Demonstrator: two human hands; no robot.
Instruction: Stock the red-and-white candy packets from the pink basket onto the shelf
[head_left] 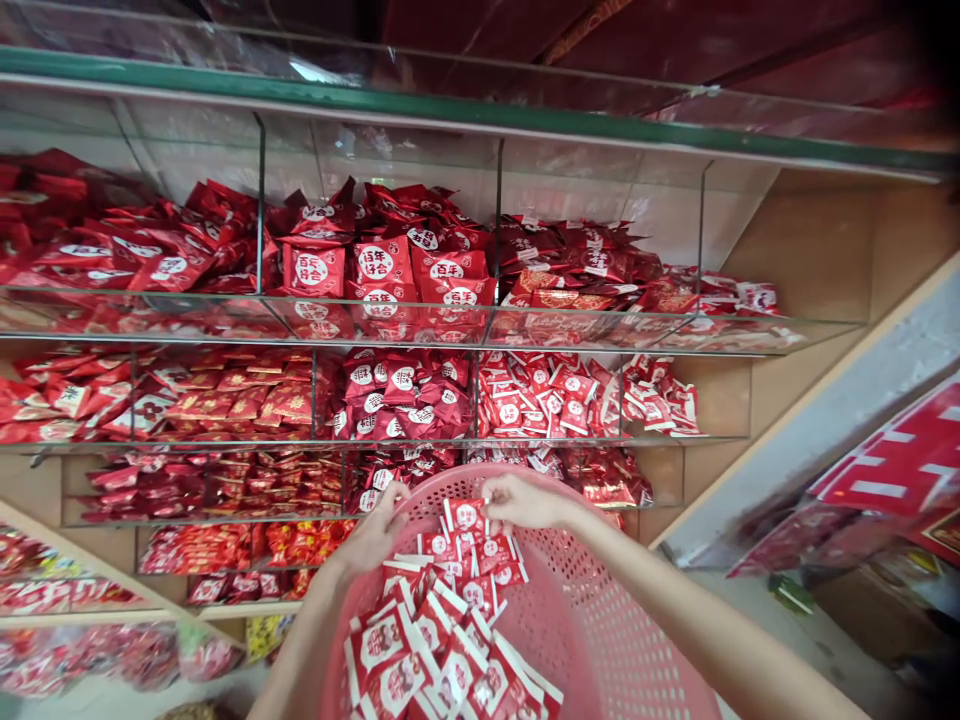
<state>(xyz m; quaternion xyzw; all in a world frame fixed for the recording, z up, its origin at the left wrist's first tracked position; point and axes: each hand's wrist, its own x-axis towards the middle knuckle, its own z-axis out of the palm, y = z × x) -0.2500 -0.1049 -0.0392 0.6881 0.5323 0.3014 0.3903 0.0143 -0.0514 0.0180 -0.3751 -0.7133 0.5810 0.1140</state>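
A pink plastic basket [615,600] with a perforated wall is in front of me, tilted so that its inside shows. Many small red-and-white candy packets [457,650] lie loosely in it. My left hand [375,535] is at the basket's left rim, its fingers curled over the edge. Over the far side of the basket, my right hand [529,502] has its fingers pinched at the edge of a small red candy packet [466,516]. Other packets sit just below that one; the right fingertips are partly hidden.
Glass shelves [405,345] with upright dividers rise ahead, filled with red packets in compartments. Larger red packets [382,265] fill the upper shelf; smaller white-labelled packets [540,395] lie lower. A slanted wooden edge [817,385] borders the right. Red items [896,460] stand against the wall.
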